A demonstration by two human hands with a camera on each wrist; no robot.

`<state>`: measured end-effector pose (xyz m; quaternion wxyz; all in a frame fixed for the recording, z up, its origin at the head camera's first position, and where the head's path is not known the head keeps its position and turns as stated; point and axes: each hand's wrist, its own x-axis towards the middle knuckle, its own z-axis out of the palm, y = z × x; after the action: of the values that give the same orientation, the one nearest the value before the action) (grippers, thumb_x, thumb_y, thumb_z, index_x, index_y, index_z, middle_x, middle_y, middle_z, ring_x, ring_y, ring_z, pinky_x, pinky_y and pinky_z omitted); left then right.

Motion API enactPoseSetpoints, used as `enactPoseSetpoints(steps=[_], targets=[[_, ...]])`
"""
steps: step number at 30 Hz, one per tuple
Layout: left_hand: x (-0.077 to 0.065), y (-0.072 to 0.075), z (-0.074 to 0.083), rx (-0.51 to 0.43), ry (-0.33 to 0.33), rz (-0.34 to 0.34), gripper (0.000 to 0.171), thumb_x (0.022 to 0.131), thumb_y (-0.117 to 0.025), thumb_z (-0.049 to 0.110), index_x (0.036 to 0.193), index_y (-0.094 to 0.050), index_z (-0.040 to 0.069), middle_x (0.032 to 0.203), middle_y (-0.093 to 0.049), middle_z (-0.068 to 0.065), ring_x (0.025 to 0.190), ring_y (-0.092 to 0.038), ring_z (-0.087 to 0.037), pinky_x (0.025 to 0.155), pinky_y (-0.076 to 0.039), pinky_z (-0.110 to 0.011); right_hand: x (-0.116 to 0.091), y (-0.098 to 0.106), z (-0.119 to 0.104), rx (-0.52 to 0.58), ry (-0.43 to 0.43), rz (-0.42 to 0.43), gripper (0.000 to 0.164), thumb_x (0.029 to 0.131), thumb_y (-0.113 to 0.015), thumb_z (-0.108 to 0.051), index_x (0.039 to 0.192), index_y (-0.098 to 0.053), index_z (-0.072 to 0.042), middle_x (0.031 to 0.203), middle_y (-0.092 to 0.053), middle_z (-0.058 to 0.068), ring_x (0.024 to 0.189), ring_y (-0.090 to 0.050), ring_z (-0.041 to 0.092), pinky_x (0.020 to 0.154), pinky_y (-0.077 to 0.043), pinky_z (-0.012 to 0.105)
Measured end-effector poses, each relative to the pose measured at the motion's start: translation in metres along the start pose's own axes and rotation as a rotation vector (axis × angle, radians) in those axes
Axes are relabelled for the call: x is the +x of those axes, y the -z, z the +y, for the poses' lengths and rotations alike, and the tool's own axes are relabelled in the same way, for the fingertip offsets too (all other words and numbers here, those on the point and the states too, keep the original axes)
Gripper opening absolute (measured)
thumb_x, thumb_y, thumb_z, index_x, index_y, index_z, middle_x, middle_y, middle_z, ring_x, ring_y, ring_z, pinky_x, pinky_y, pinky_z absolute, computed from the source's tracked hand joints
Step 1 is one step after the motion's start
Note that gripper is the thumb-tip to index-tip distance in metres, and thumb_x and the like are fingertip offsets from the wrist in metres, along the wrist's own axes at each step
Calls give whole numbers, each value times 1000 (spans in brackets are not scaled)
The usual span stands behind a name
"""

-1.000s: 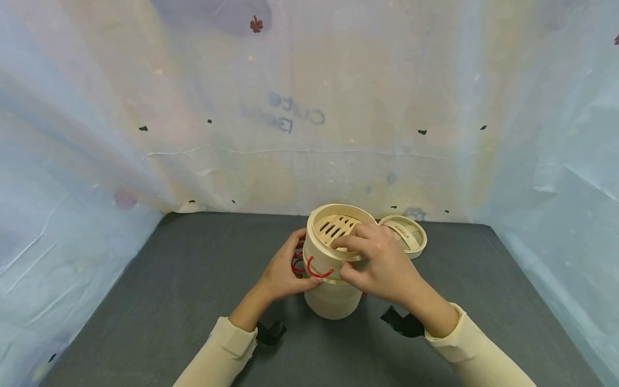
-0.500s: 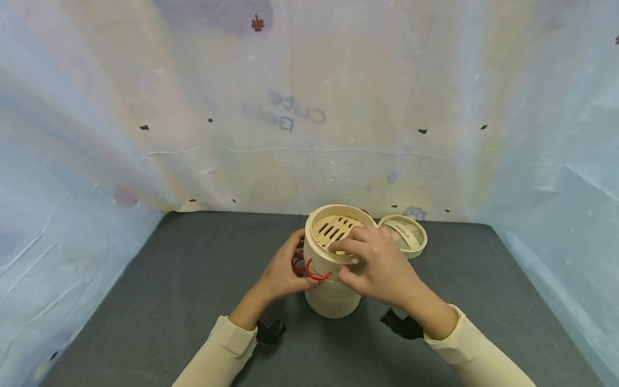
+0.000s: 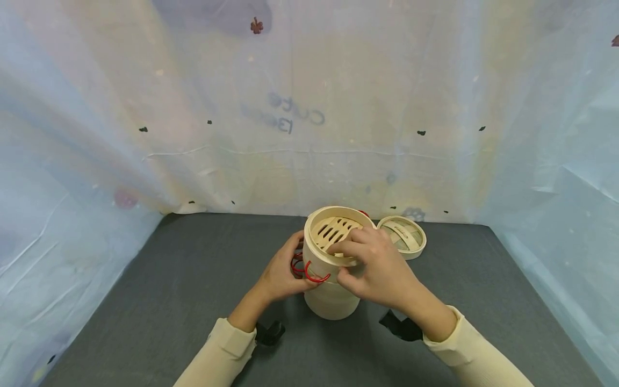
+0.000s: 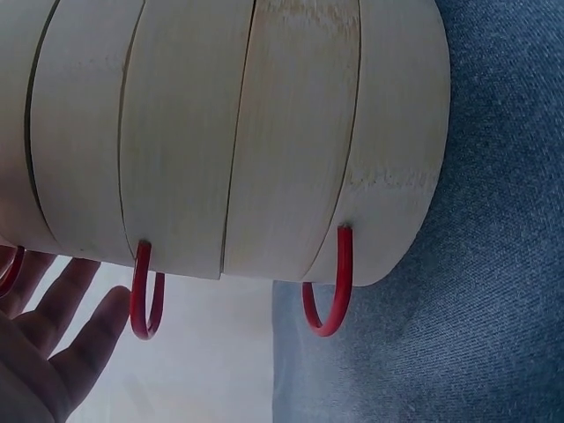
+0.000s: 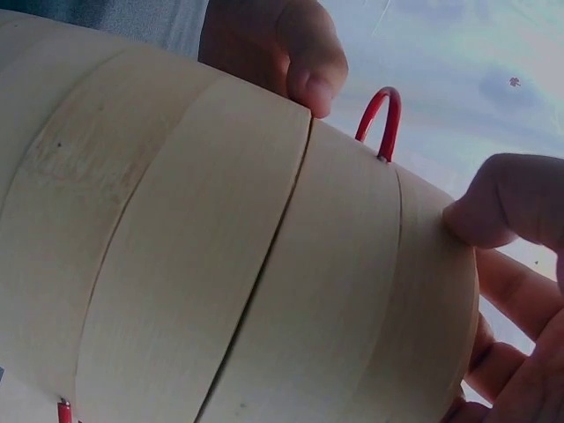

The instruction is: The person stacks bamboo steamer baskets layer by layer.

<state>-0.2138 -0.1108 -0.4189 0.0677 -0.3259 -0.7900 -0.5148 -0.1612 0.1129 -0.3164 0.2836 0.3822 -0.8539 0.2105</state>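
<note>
A stack of pale bamboo steamer baskets [image 3: 332,305] with red loop handles stands upright on the table. The top basket [image 3: 315,259] is uncovered and shows its slotted floor. My left hand [image 3: 282,274] holds the stack's left side high up, thumb in front below a red handle [image 3: 317,273] and fingers behind. With thumb outside and fingers over the edge, my right hand [image 3: 379,263] pinches the near right rim of the top basket. In the right wrist view, a thin seam crosses the stacked walls [image 5: 344,256], and my left thumb [image 5: 315,84] lies against it.
A round woven bamboo lid [image 3: 403,236] lies on the dark grey table [image 3: 217,258] just behind the stack to the right. Pale plastic sheeting [image 3: 358,107] hangs at the back and both sides. Black straps circle both wrists.
The top basket has turned slightly: its front red handle has shifted left, and another red handle now shows at the back right rim. Both hands stay nearly in place.
</note>
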Motion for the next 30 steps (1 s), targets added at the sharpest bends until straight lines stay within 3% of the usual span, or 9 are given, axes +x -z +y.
enactPoseSetpoints(steps=[8,15,19,30], targets=[[0,2,1,-19,63,-39,90,74,-81,21,148,-31,24,136,-49,-6,114,-58,-25,84,-55,-43,-1,2,-1,9,0,-26,28,68,-71,-12,94,-72,-22,80,-57,-10,79,-48,8,71,-35,33],[-1,3,-1,-19,41,-55,86,78,-78,25,149,-29,27,139,-48,-5,117,-56,-24,91,-51,-51,-1,5,2,13,9,-46,26,71,-72,-16,96,-71,-23,82,-57,-10,79,-47,8,71,-35,32],[-2,4,-1,-14,37,-62,86,79,-77,25,150,-28,25,140,-47,-4,122,-53,-22,96,-48,-48,-1,5,2,14,18,-41,26,71,-72,-16,96,-71,-23,81,-58,-10,79,-48,8,70,-36,31],[-1,4,1,-13,26,-68,86,80,-77,31,150,-29,25,139,-48,-5,117,-55,-24,92,-49,-50,1,5,4,29,45,-35,26,70,-72,-14,95,-71,-23,81,-58,-11,77,-47,7,68,-35,29]])
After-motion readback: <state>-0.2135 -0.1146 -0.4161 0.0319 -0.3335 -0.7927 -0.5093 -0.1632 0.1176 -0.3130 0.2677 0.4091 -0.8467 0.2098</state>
